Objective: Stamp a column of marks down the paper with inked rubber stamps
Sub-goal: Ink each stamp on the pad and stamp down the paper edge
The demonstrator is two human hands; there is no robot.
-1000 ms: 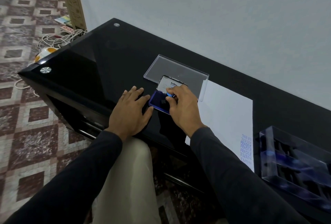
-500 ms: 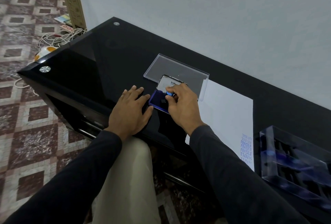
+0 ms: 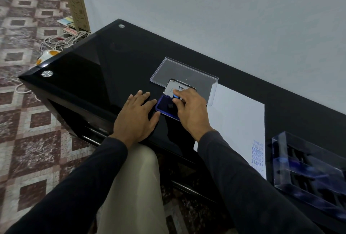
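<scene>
1. Blue ink pad [image 3: 166, 107] sits open on the black glass table [image 3: 112, 61], and the right hand [image 3: 189, 110] pinches a small stamp [image 3: 175, 96] onto it.
2. Left hand [image 3: 136, 117] lies flat beside the pad, fingers [image 3: 144, 95] straight.
3. Paper [image 3: 241, 121] lies right, blue marks [image 3: 258, 156] down its edge.

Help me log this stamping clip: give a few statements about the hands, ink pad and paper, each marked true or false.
1. The right hand pinches a small blue-handled rubber stamp over the open blue ink pad. True.
2. The left hand grips the pad's lid. False: it rests flat on the black glass table beside the pad.
3. The white paper sheet is blank. False: blue marks run along its right edge.
4. The clear plastic stamp case lies right of the paper. True.
</scene>
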